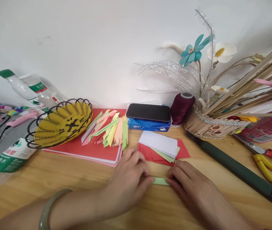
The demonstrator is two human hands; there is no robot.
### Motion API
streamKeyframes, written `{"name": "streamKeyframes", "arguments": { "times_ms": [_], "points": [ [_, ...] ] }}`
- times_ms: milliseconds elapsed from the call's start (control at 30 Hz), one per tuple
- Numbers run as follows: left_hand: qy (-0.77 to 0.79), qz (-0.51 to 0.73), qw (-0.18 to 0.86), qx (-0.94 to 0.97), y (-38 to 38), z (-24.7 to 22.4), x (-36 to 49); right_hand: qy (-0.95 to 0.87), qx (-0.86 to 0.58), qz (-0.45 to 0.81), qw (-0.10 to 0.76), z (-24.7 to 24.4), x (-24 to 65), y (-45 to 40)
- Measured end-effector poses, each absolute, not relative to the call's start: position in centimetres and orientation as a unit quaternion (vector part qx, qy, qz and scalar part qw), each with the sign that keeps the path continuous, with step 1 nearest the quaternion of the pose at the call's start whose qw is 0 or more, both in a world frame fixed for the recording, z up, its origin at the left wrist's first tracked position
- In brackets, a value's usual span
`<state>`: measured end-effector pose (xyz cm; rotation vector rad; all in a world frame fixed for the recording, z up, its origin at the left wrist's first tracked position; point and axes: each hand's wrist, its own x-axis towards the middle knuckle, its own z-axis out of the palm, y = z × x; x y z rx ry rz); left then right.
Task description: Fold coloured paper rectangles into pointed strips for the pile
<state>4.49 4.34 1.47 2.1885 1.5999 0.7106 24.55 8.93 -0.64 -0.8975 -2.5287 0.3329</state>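
Observation:
A narrow light green paper strip (160, 181) is stretched level between my two hands, low over the wooden table. My left hand (133, 180) pinches its left end, fingers bent and pressed together. At the opposite end, my right hand (190, 180) grips the paper between thumb and fingers. Just beyond the hands lies a small stack of cut paper, with a white sheet (158, 142) on top, green below it and red paper (184, 149) underneath. Behind my left hand, a heap of folded colored paper pieces (109, 127) rests on larger red sheets (78, 150).
A black phone (148, 112) lies on a blue tissue pack (147, 124), beside a maroon thread spool (182, 107). Left are a yellow woven basket (54, 127) and plastic bottles (10, 158). Right are a flower-filled basket (215, 127), a long dark green tool (236, 169) and scissors (267, 159).

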Motion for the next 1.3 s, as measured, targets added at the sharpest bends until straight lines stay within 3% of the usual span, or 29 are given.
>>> {"name": "streamKeyframes", "arguments": {
  "times_ms": [467,633,967,1300],
  "points": [
    [0.543,0.232,0.168,0.789,4.3,1.7,3.7,-0.914,-0.328,0.143,0.192,-1.1,25.4,9.1],
    [0.502,0.226,0.177,0.816,4.6,1.7,4.0,-0.918,-0.328,0.176,0.139,-0.3,25.3,9.2],
    [0.529,0.254,0.273,0.762,4.1,2.4,4.4,-0.885,-0.317,0.26,0.222,2.1,25.5,8.2],
    [0.424,0.31,0.224,0.821,3.1,3.5,5.4,-0.889,-0.247,0.235,0.304,3.9,25.4,6.7]
  ]
}}
